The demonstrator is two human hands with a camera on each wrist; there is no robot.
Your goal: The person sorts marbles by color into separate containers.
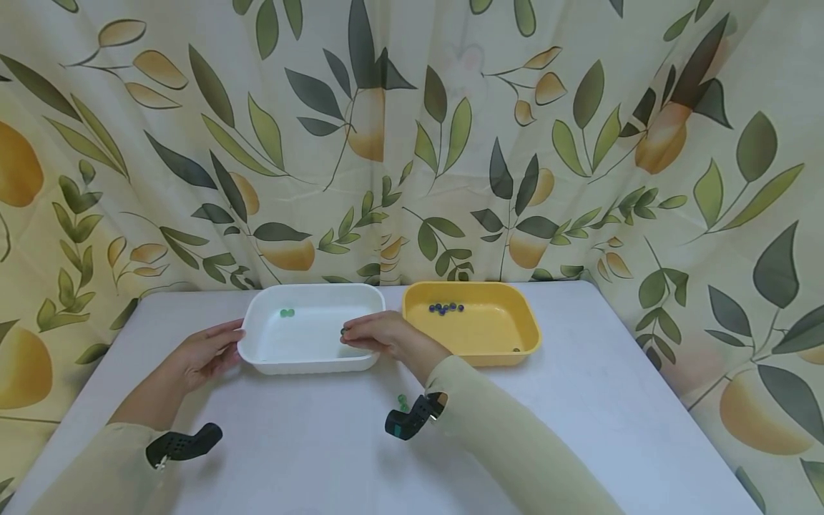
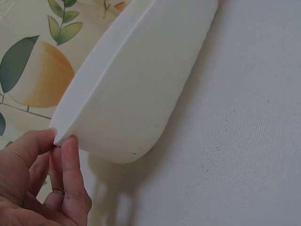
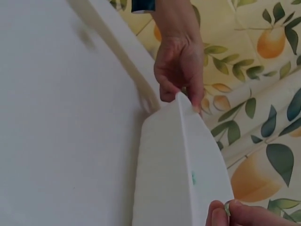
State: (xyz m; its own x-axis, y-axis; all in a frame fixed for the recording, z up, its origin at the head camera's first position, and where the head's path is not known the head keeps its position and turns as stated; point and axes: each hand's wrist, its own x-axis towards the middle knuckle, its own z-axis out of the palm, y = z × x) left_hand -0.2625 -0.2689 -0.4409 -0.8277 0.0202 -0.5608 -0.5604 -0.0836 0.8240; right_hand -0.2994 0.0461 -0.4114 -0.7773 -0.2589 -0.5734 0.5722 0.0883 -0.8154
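Observation:
My left hand pinches the rim of the white tray at its left end; in the left wrist view the thumb and fingers grip the edge. Over the right part of this tray, my right hand pinches a small glass marble between thumb and fingertips. The marble looks greenish and clear in the right wrist view, and the fingers partly cover it. Inside the white tray, green marbles lie toward the back left.
Right of the white tray stands a yellow tray with several dark blue marbles at its back left and a single marble at its front right. Green marbles lie on the white table beside my right wrist. A patterned curtain hangs behind.

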